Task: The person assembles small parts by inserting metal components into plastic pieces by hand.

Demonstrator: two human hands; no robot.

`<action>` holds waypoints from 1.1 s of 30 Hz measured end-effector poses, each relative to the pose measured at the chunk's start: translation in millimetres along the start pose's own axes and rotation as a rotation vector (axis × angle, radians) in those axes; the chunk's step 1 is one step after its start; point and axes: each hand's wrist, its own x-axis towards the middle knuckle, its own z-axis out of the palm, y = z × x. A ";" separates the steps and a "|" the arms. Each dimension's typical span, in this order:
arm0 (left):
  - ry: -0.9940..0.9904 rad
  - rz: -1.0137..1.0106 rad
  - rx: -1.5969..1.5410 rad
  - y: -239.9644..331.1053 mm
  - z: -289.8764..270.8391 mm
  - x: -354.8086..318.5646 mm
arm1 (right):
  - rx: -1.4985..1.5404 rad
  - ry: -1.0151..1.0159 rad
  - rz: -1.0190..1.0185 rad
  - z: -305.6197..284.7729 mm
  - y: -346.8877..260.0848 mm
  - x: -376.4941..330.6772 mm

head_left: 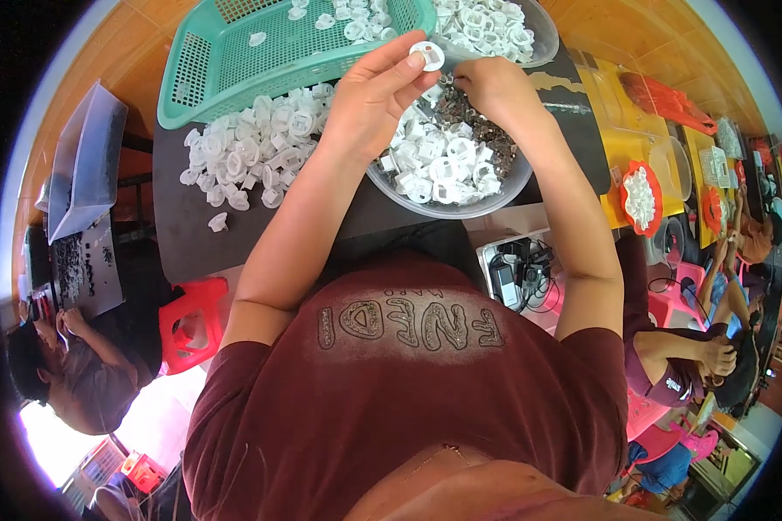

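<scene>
From the head view, our left hand (369,91) pinches a small round white plastic cap (427,55) above the clear round plastic bowl (504,187); our right hand (495,87) has fingers curled into it, their grip hidden, beside the green slotted plastic basket (235,61).

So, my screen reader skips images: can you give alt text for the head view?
The left hand holds up a white plastic ring over a clear bowl of white parts, while the right hand reaches into the bowl. A green basket and more white parts sit on the dark table.
</scene>
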 end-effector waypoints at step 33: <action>-0.087 -0.167 -0.040 3.1 4.1 -7.5 | 0.520 0.373 -0.451 -48.0 -32.9 -52.3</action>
